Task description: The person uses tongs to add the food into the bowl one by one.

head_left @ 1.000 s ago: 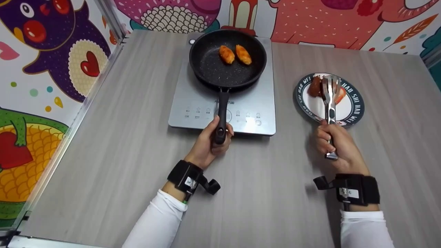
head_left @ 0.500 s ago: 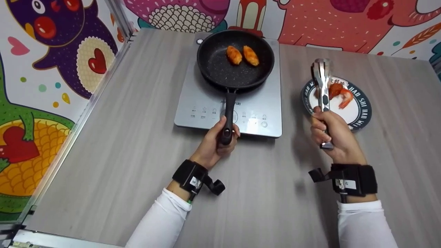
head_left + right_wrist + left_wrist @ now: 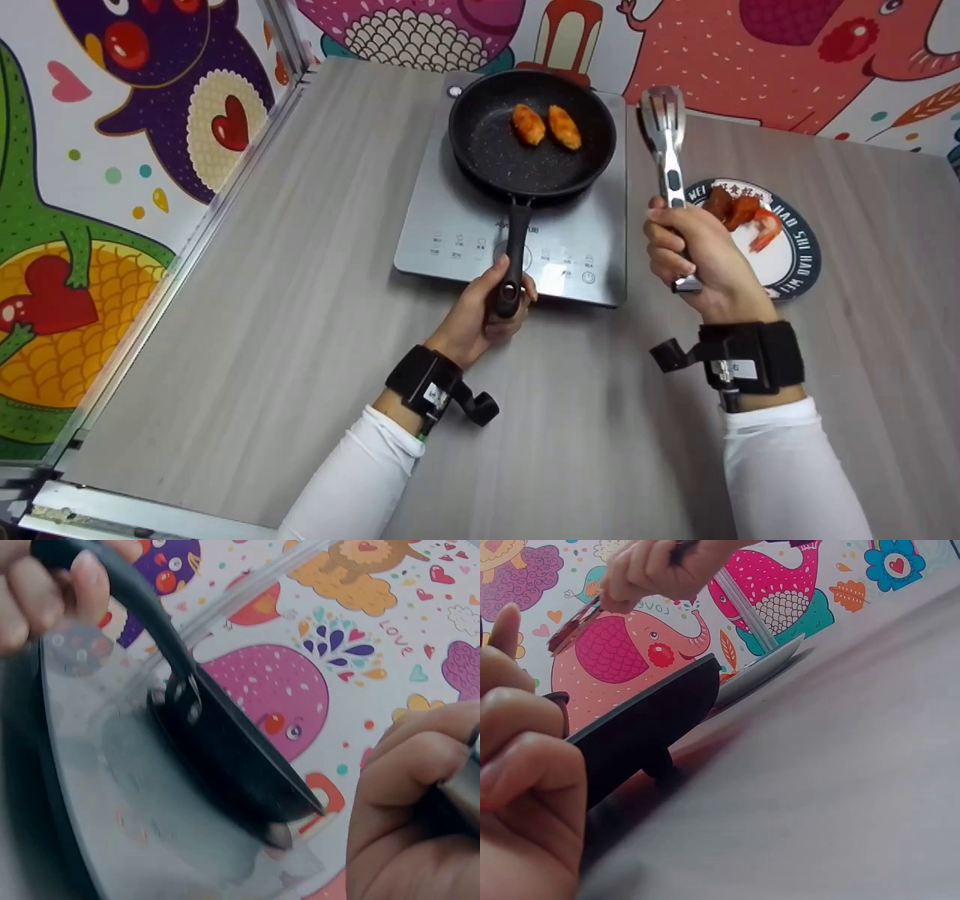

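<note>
A black frying pan (image 3: 510, 169) sits on the silver induction cooktop (image 3: 427, 217), its handle toward me. My left hand (image 3: 480, 311) grips that handle (image 3: 516, 244). Two orange-brown pieces of food (image 3: 529, 125) lie side by side in the pan. Metal tongs (image 3: 666, 142) are in my right hand (image 3: 705, 255), raised between the cooktop and the plate, tips pointing away from me; no food shows between the tips. Partly behind that hand is a round plate (image 3: 806, 262) with a dark patterned rim, bearing a shrimp (image 3: 766, 229) and browned pieces (image 3: 731, 206).
Painted cartoon walls close off the back and the left of the wood-grain table (image 3: 300, 300). A metal frame edge (image 3: 180, 255) runs along the left side. Each wrist wears a black strap with a camera, such as the right wrist strap (image 3: 750, 358).
My right hand has lifted the tongs off the plate and carried them up and left, uncovering the shrimp and browned pieces. The left hand keeps its grip on the pan; the view has shifted slightly.
</note>
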Action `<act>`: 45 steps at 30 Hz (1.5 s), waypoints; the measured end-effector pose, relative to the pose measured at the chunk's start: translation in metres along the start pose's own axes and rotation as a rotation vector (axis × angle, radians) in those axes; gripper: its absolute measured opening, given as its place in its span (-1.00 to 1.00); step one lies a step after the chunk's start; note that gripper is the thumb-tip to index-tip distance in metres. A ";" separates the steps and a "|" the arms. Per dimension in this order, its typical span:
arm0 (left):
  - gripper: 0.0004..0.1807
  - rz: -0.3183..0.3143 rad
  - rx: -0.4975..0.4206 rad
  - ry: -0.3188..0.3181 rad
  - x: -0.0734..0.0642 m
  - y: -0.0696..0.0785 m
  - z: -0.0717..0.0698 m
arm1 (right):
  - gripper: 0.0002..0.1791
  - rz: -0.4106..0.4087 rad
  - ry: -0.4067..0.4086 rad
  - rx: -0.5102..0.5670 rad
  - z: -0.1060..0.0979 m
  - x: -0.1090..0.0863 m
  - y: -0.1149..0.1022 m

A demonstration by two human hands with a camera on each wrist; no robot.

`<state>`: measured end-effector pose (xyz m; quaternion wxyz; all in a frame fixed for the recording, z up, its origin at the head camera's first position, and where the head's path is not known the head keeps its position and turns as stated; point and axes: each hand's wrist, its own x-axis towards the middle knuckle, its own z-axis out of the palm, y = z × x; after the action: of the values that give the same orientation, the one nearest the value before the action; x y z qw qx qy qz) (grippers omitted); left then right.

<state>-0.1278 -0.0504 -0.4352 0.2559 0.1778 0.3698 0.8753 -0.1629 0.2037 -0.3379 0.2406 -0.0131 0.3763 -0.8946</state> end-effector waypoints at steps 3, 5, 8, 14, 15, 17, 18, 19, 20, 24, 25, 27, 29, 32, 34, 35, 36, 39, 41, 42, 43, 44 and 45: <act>-0.47 -0.017 0.010 0.015 0.000 0.000 0.000 | -0.91 0.031 -0.033 0.011 0.007 0.008 0.001; -0.48 -0.020 0.011 0.014 0.002 -0.001 0.000 | -0.89 0.049 -0.041 -0.017 0.012 0.015 -0.001; -0.48 -0.026 0.010 0.015 0.004 -0.004 0.001 | -0.87 0.072 -0.019 -0.119 0.021 0.025 -0.006; -0.46 -0.053 0.021 0.005 0.010 -0.010 0.006 | -0.77 0.118 0.044 -0.291 0.033 0.042 -0.016; -0.46 -0.059 0.024 0.004 0.010 -0.011 0.006 | -0.76 0.123 0.051 -0.321 0.035 0.044 -0.018; -0.46 -0.065 0.031 0.009 0.011 -0.012 0.007 | -0.73 0.137 0.057 -0.396 0.038 0.050 -0.019; -0.46 -0.068 0.032 0.013 0.011 -0.012 0.007 | -0.71 0.144 0.059 -0.431 0.040 0.052 -0.020; -0.46 -0.068 0.033 0.017 0.011 -0.012 0.008 | -0.70 0.149 0.061 -0.471 0.042 0.055 -0.021; -0.45 -0.069 0.033 0.020 0.011 -0.011 0.008 | -0.69 0.153 0.063 -0.519 0.043 0.058 -0.022; -0.45 -0.071 0.032 0.028 0.010 -0.011 0.009 | -0.67 0.201 0.077 -0.713 0.049 0.067 -0.026; -0.45 -0.069 0.032 0.027 0.010 -0.011 0.010 | -0.67 0.212 0.078 -0.774 0.050 0.069 -0.027; -0.45 -0.069 0.028 0.028 0.010 -0.012 0.010 | -0.67 0.237 0.071 -0.872 0.053 0.074 -0.028; -0.45 -0.065 0.026 0.031 0.010 -0.012 0.011 | -0.71 0.253 0.051 -0.956 0.055 0.078 -0.028; -0.45 -0.063 0.027 0.034 0.009 -0.013 0.010 | -0.78 0.268 0.028 -1.069 0.057 0.084 -0.027; -0.44 -0.061 0.037 0.037 0.008 -0.014 0.010 | -0.80 0.283 0.023 -1.141 0.058 0.088 -0.025; -0.44 -0.060 0.043 0.038 0.008 -0.014 0.009 | -0.81 0.291 0.028 -1.171 0.058 0.089 -0.024; -0.44 -0.059 0.048 0.038 0.008 -0.014 0.009 | -0.81 0.302 0.036 -1.204 0.058 0.091 -0.023; -0.45 -0.056 0.057 0.038 0.006 -0.015 0.008 | -0.81 0.332 0.057 -1.311 0.061 0.097 -0.020; -0.45 -0.052 0.061 0.035 0.006 -0.015 0.007 | -0.82 0.344 0.075 -1.396 0.063 0.100 -0.018; -0.45 -0.055 0.060 0.035 0.006 -0.015 0.007 | -0.82 0.350 0.082 -1.448 0.065 0.102 -0.016; -0.45 -0.058 0.061 0.036 0.006 -0.015 0.007 | -0.83 0.355 0.086 -1.500 0.066 0.104 -0.015; -0.45 -0.060 0.062 0.039 0.006 -0.015 0.007 | -0.83 0.357 0.087 -1.549 0.068 0.106 -0.014; -0.45 -0.060 0.063 0.043 0.006 -0.015 0.007 | -0.83 0.358 0.089 -1.594 0.070 0.108 -0.013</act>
<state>-0.1239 -0.0340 -0.4409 0.2681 0.1556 0.4076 0.8589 -0.2494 0.1180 -0.2959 0.2831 -0.0843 0.9051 -0.3059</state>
